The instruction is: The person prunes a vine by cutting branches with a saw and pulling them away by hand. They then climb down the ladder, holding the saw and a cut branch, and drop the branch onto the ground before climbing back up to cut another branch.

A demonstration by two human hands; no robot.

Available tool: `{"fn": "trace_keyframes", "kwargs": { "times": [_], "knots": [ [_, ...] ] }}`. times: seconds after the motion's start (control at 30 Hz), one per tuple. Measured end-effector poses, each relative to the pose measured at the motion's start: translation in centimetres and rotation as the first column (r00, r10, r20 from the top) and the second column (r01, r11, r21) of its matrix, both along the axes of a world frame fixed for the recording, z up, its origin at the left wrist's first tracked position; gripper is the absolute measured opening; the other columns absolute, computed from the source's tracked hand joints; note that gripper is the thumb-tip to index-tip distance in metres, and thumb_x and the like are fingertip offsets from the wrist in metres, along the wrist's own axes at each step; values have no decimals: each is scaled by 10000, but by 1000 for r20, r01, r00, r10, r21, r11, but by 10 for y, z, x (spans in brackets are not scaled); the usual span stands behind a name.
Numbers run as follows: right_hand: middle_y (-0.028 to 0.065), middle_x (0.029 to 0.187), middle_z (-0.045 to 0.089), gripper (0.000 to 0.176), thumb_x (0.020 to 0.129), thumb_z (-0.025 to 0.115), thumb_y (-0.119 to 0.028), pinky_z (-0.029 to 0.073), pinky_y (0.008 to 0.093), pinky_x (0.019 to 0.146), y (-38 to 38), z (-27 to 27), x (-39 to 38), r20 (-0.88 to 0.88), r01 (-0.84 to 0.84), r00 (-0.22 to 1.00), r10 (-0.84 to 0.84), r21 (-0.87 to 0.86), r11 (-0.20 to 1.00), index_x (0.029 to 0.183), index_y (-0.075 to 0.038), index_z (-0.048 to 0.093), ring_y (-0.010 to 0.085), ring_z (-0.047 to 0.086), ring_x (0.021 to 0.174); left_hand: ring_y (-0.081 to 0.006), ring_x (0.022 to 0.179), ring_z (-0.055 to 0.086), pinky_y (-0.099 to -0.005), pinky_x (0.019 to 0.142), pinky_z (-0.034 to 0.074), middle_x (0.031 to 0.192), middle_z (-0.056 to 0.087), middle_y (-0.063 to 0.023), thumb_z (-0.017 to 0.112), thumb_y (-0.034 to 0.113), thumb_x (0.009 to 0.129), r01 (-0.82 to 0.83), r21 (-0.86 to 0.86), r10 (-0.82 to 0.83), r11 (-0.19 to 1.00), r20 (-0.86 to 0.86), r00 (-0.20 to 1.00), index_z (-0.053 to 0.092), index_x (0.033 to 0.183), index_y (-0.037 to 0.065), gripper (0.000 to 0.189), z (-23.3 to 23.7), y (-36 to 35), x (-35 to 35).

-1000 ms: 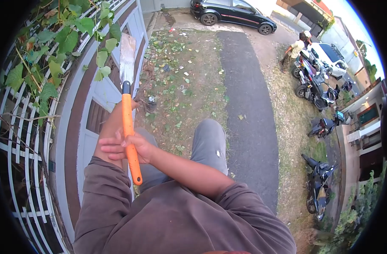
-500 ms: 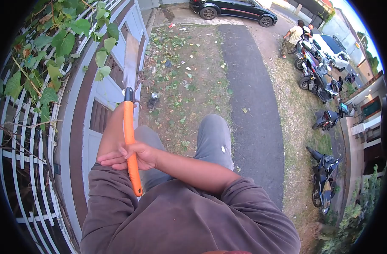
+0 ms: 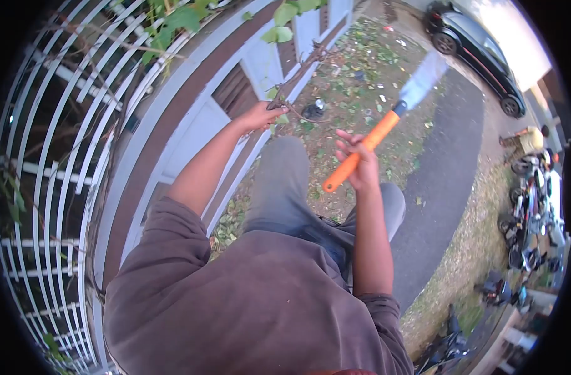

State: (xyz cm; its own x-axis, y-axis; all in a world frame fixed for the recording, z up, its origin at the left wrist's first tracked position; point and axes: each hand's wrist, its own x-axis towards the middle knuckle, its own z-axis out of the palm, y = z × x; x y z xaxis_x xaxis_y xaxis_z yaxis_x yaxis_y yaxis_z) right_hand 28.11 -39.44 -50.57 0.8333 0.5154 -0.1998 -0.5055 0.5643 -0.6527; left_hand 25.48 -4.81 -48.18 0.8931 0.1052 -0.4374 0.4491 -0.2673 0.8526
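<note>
My right hand point(image 3: 362, 165) is closed around the orange handle point(image 3: 379, 131) of a machete, some of its fingers loose off the grip. The machete's broad blade point(image 3: 425, 81) points up and to the right, blurred by motion, above the ground. Over by the wall, my left hand point(image 3: 260, 117) is closed on a thin brown woody vine point(image 3: 292, 87). Several bare stems of the vine run up along the wall, and one curls out to the right past my fingers.
White metal bars point(image 3: 54, 181) and a grey-and-brown wall point(image 3: 192, 119) line my left. Leaf-strewn ground point(image 3: 367, 69) borders a dark paved strip point(image 3: 435, 181). A black car point(image 3: 476, 47), a person point(image 3: 528, 142) and parked motorcycles point(image 3: 529, 219) are farther off on the right.
My right hand has swung the machete from across my left arm out to the right. My left hand, hidden before, now shows on the vine. The view has turned and tilted.
</note>
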Motion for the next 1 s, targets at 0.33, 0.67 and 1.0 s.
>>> {"fn": "trace_keyframes", "kwargs": {
  "times": [0.33,0.67,1.0],
  "knots": [
    [138,878,630,117,969,547,-62,388,195,416,-40,-82,-8,-292,-145,940,176,124,982,1067,-13,588,26,402,456,-110,506,486,-269,491,392,691,461,12,475,567,1099,-279,-415,316,866,20,949,572,1060,92,486,-15,14,-132],
    [54,732,614,586,1109,438,-531,338,247,435,-1,-44,-49,-43,-375,890,454,-634,676,1159,8,665,80,417,459,-54,560,362,-262,489,301,681,436,35,625,403,1080,-296,-181,331,938,216,919,593,1002,73,341,9,16,-163],
    [-27,694,481,477,1126,504,-420,304,262,481,-48,-6,-70,82,-76,954,290,-865,496,1168,14,696,54,404,548,-132,770,607,-360,739,503,787,701,-58,805,341,949,-383,398,246,834,353,903,738,1050,-11,373,60,21,-202]
  ]
}}
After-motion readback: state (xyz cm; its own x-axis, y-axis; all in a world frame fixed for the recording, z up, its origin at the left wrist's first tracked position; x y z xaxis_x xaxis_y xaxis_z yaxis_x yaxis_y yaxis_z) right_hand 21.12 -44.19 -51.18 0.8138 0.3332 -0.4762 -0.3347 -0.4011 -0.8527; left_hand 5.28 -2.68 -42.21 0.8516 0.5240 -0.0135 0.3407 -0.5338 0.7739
